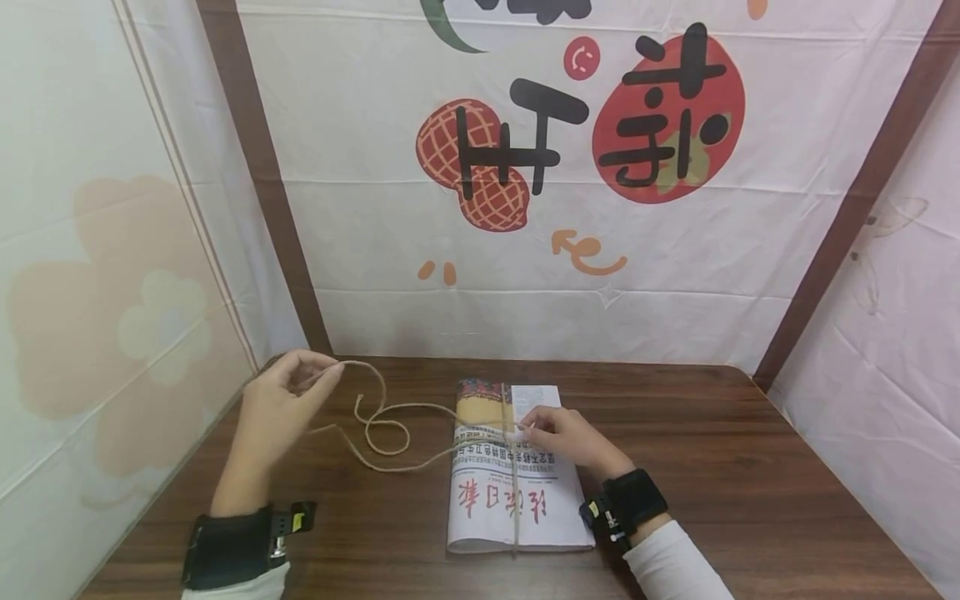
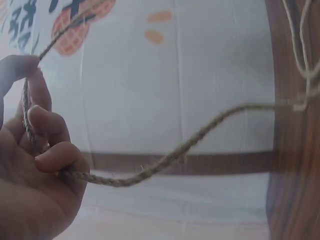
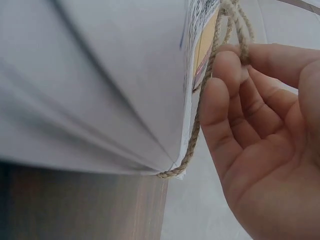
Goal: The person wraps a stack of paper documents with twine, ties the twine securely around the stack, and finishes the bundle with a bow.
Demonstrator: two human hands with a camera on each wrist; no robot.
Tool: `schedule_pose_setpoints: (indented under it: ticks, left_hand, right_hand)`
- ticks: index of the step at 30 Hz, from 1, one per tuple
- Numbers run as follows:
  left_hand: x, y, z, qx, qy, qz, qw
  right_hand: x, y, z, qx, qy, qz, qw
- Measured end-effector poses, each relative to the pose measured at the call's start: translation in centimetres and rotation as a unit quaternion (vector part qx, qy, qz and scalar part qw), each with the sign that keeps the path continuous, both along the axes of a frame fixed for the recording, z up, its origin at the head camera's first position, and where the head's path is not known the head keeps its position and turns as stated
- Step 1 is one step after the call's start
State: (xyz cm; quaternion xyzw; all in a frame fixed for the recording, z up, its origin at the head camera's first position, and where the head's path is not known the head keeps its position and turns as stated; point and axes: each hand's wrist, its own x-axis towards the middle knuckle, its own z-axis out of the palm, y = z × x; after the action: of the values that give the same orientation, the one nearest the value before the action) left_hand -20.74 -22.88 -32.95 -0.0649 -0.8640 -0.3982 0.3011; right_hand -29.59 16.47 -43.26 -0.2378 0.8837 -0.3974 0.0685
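A folded newspaper bundle lies on the table, with brown twine running lengthwise over it and more strands crossing its upper half. My left hand is raised to the left of the bundle and pinches the twine between thumb and forefinger. In the left wrist view the cord also passes under the curled lower fingers. Over the bundle's right side, my right hand pinches a short piece of twine where the strands meet. Loose twine loops between the left hand and the bundle.
The brown wooden table ends at a printed white cloth hanging behind it. Another cloth panel closes off the left, and a third the right. Black straps with small devices circle both wrists.
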Motion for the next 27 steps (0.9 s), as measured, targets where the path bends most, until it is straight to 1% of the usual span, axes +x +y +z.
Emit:
schedule_pose_setpoints:
  ticks: [1, 4, 8, 11, 15, 19, 21, 23, 27]
  left_hand:
    - [-0.2, 0.4, -0.1, 0.001, -0.002, 0.002, 1.0000]
    - [-0.8, 2.0, -0.6, 0.008, -0.018, -0.007, 0.9998]
    - [-2.1, 4.8, -1.6, 0.014, -0.035, -0.030, 0.9988]
    - [-3.0, 6.8, -2.2, 0.018, -0.045, -0.034, 0.9982]
    - [-4.3, 9.3, -3.2, 0.036, -0.061, -0.022, 0.9973]
    - [-5.4, 11.1, -4.3, 0.064, -0.080, -0.020, 0.9945]
    - [-5.8, 11.7, -4.9, 0.078, -0.091, -0.016, 0.9927]
    - [-6.1, 12.2, -5.3, 0.086, -0.094, -0.005, 0.9919]
    - [-6.3, 12.7, -5.9, 0.082, -0.098, 0.017, 0.9917]
  right_hand:
    - [0.0, 0.0, 0.0, -0.001, -0.001, -0.001, 1.000]
    - [0.0, 0.0, 0.0, -0.001, -0.003, -0.005, 1.000]
    - [-0.1, 0.0, -0.1, 0.002, -0.006, -0.009, 1.000]
    - [-0.1, 0.0, -0.1, -0.001, -0.009, -0.012, 1.000]
    - [0.0, 0.1, -0.2, -0.013, -0.016, -0.011, 1.000]
    - [0.0, 0.2, -0.3, -0.022, -0.014, -0.009, 1.000]
    - [-0.1, 0.3, -0.3, -0.024, -0.010, -0.010, 1.000]
    - [-0.2, 0.3, -0.3, -0.025, -0.003, -0.008, 1.000]
    - [-0.3, 0.6, -0.1, -0.030, 0.006, -0.004, 1.000]
